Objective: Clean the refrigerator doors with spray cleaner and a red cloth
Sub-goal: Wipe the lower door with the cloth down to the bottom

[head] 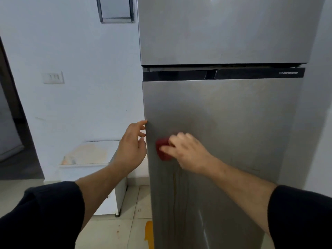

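A tall silver refrigerator fills the right of the view, with an upper door [224,31] and a lower door [233,123] split by a black strip. My right hand [186,151] presses a bunched red cloth [162,149] against the lower door near its left side. Wet streaks run down the door below the cloth. My left hand [132,150] has its fingertips on the lower door's left edge, fingers loosely bent. No spray bottle is in view.
A low white cabinet [86,168] stands against the wall left of the fridge. A wall switch [53,77] and a dark doorway [10,114] lie further left. An orange mark [149,232] is on the tiled floor by the fridge's base.
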